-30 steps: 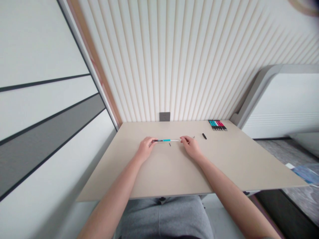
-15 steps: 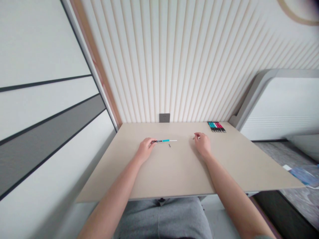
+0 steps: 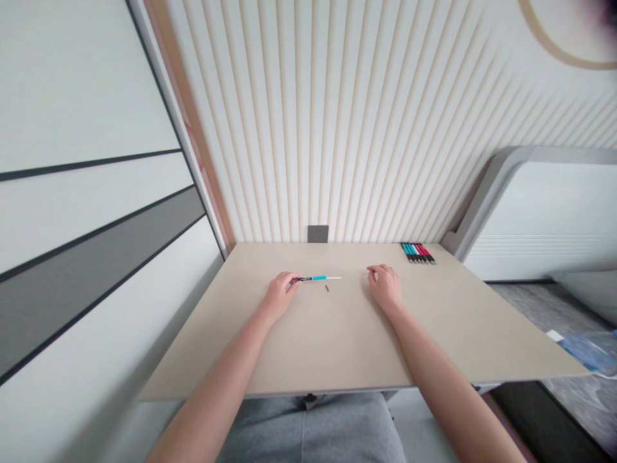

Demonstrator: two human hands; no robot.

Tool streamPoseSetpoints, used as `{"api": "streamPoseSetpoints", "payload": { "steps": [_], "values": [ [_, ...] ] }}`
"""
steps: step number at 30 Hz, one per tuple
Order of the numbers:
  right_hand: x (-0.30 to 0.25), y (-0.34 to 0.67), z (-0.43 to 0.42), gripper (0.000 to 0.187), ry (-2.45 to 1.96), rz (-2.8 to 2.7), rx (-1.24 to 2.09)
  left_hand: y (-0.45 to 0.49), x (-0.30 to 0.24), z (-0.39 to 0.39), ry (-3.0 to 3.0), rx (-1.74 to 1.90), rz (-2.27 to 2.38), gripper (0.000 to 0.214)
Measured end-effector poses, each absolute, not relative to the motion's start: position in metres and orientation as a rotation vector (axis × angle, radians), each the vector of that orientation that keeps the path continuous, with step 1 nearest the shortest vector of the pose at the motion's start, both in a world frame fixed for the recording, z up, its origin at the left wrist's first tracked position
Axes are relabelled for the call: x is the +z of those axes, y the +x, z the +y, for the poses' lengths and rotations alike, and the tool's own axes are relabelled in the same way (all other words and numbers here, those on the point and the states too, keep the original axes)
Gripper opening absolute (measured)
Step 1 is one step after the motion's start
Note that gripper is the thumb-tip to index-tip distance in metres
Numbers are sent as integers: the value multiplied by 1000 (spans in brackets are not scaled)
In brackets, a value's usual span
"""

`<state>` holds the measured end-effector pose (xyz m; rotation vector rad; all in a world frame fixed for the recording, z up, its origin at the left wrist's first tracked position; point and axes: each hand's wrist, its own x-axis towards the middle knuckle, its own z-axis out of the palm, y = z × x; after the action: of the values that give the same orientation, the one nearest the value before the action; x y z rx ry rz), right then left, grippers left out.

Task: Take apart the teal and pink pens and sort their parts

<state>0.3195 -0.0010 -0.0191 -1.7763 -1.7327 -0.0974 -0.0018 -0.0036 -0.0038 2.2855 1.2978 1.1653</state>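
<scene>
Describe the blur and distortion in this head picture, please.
In the head view, wide-angle distortion makes the ribbed wall panels fan outward and the desk look tilted; a dark blur sits in the top right corner; light is soft.

Wall socket (image 3: 318, 234) behind beige desk (image 3: 482, 334)

Soft, even room light leaves only faint shadows beside the left hand (image 3: 279, 297) and right hand (image 3: 384, 287). The wide lens bends the ribbed wall (image 3: 337, 128) above them, and a dark blur smudges the top right corner.
</scene>
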Motion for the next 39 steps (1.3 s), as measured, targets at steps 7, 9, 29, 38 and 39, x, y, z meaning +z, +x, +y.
{"api": "streamPoseSetpoints", "payload": {
  "steps": [7, 9, 29, 38, 39],
  "values": [
    [-18, 284, -15, 24, -1642, -1974, -3, -2, -5, -2, 2254, 1191, 1327, 14],
    [-17, 262, -19, 25, -1593, -2039, 45, -3, -5, -2, 2238, 1198, 1347, 14],
    [-17, 278, -17, 25, -1400, -1804, 514, -5, -3, -6, 2211, 1168, 1373, 17],
    [-9, 281, -20, 28, -1336, -1688, 523, -6, -4, -5, 2213, 1156, 1349, 18],
    [-9, 278, -21, 29, -1327, -1690, 519, -6, -4, -5, 2214, 1156, 1348, 18]
  ]
}}
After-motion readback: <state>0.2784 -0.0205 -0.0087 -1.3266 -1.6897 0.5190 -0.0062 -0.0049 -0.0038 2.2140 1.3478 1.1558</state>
